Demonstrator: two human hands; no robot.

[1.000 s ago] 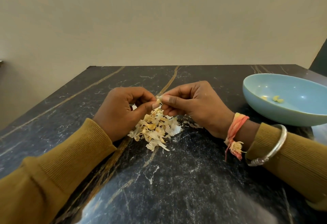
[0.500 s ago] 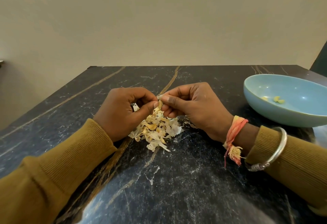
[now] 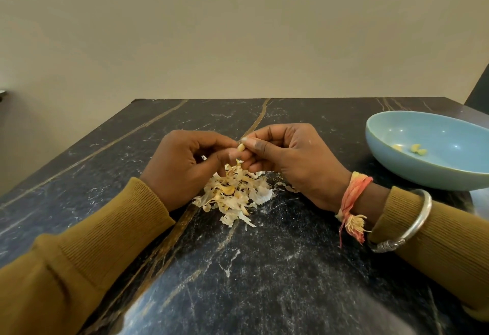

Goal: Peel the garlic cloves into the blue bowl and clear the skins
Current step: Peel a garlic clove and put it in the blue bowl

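A small pale garlic clove (image 3: pixel 240 147) is pinched between the fingertips of both hands, just above a heap of papery skins (image 3: pixel 234 194) on the dark marble table (image 3: pixel 264 268). My left hand (image 3: pixel 185 165) has its fingers curled, thumb and fingertips at the clove's left side. My right hand (image 3: pixel 288 157) pinches the clove with thumb and forefinger. The blue bowl (image 3: pixel 412 173) sits at the right with three peeled cloves (image 3: pixel 416 149) inside. How much skin is on the held clove is hard to tell.
The table's far edge (image 3: pixel 264 99) meets a plain beige wall. A thread band (image 3: pixel 353 202) and a metal bangle (image 3: pixel 407 228) ring my right wrist. A pale object (image 3: pixel 479 197) shows at the right edge below the bowl.
Both hands have lifted a little off the skin heap, still joined at the clove. The clove's pale tip now shows more between the fingertips.
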